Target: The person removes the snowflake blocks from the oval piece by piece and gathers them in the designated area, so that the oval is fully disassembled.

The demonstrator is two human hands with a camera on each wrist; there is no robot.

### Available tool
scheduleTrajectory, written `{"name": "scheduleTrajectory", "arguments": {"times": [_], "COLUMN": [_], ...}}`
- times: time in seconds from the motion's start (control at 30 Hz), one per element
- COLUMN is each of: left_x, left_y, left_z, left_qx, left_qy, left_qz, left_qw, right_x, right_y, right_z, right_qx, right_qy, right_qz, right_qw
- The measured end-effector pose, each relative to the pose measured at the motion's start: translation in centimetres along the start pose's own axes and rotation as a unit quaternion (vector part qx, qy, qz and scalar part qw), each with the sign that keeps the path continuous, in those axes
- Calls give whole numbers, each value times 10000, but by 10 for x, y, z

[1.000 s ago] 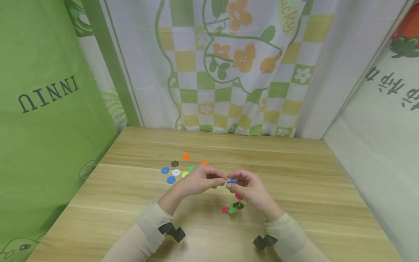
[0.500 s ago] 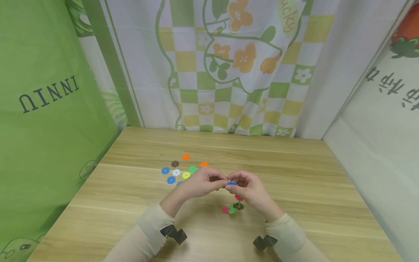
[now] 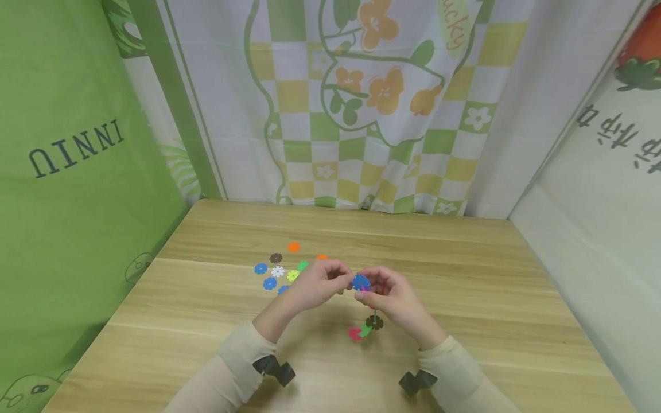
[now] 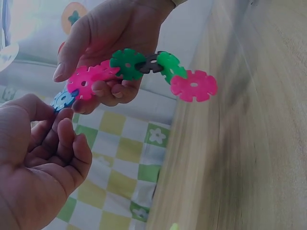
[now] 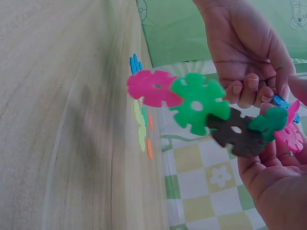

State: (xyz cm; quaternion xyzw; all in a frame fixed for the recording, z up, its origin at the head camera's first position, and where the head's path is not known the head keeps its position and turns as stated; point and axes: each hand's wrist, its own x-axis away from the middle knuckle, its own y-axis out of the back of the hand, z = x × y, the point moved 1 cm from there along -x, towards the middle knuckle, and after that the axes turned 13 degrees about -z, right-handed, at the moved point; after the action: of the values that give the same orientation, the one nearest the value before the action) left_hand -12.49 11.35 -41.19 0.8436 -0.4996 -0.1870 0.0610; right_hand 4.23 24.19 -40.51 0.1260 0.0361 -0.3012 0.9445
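A chain of notched plastic snowflake discs hangs between my hands. At its top is a blue disc (image 3: 361, 281), its edge pinched by the thumb and fingertips of my left hand (image 3: 320, 284). My right hand (image 3: 395, 292) holds the pink disc (image 4: 84, 83) joined to the blue one, its thumb on one side and fingers on the other. A second pink disc overlaps it. Below them, a darker green disc (image 4: 126, 64), a dark brown disc (image 5: 236, 130), a green disc (image 5: 197, 104) and a pink end disc (image 5: 154, 87) dangle above the table.
Loose discs lie on the wooden table (image 3: 465, 275) beyond my left hand, among them an orange disc (image 3: 293, 247), a brown disc (image 3: 276, 258), a white disc (image 3: 277, 272) and a yellow disc (image 3: 293, 276). A checked curtain (image 3: 361, 126) hangs behind the table.
The blue disc has turned from nearly edge-on to showing its face. The lower chain has swung slightly left. Both hands have stayed nearly in place, close together.
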Motion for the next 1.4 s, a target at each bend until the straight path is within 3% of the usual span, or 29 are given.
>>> {"name": "scheduleTrajectory", "arguments": {"times": [0.27,0.7,1.2,1.4], "left_x": [-1,-1,1,0], "left_y": [3,2,1,-2], "left_z": [0,5,1,1], "left_qx": [242,374,449,514], "left_qy": [334,165,-53,48], "left_qz": [-296,-369,-106,0], "left_qw": [9987,9985,9989,9987], "right_x": [-1,0,1,1], "right_y": [-1,0,1,0], "right_z": [1,-1,1,0], "right_qx": [-46,181,178,167], "right_qy": [-282,-575,-538,-520], "right_qz": [-176,-492,-500,-486], "right_qw": [9994,9970,9971,9973]}}
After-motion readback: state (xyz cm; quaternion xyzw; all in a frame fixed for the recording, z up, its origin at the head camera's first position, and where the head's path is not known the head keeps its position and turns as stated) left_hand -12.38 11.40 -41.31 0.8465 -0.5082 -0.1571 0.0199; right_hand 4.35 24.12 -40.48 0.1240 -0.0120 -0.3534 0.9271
